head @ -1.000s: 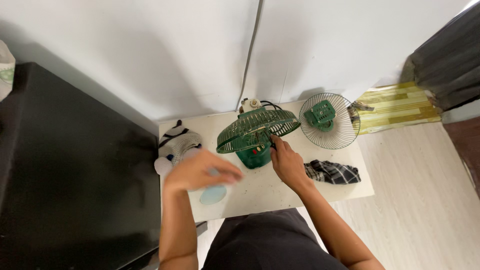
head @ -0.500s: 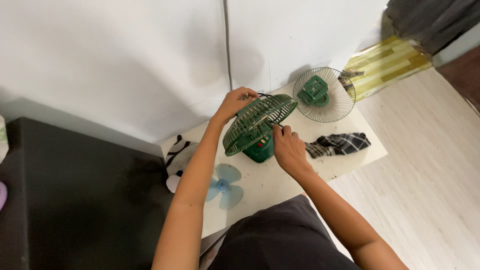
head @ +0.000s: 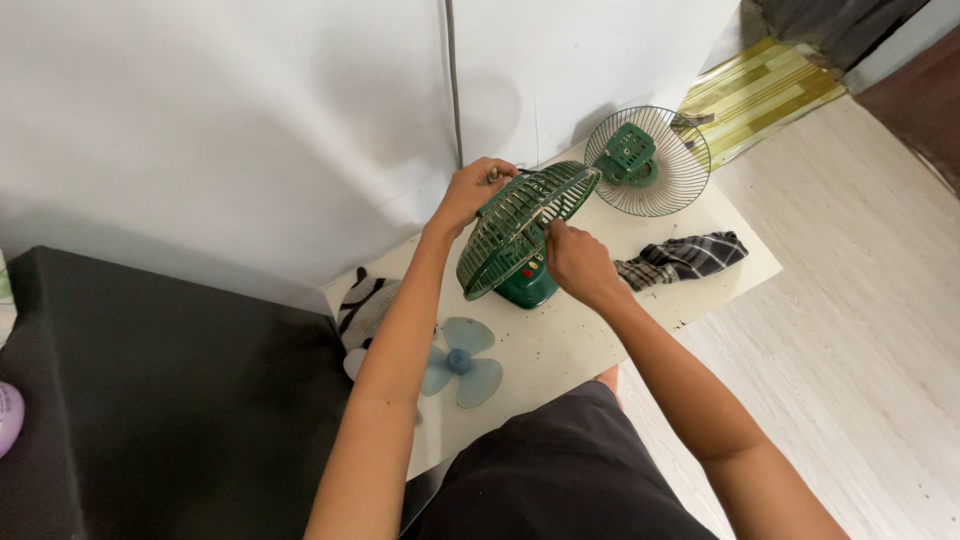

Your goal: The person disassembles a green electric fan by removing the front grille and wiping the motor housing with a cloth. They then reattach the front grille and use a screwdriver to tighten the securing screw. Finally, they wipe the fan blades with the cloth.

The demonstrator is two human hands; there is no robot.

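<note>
The left hand [head: 472,192] had left the blade [head: 460,362] on the sheet [head: 590,340] and now gripped the fan [head: 525,240] behind its grille; the right hand [head: 572,258] pinched the grille's front, so the blade was off

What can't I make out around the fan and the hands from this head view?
- Left hand: its fingertips are behind the rim of the green fan guard, so the grip there is hidden.
- Right hand: whatever its fingers touch at the guard is too small to tell.
- Green fan base: mostly covered by the guard and the right hand.
- Striped cloth: partly hidden by the left forearm.
</note>
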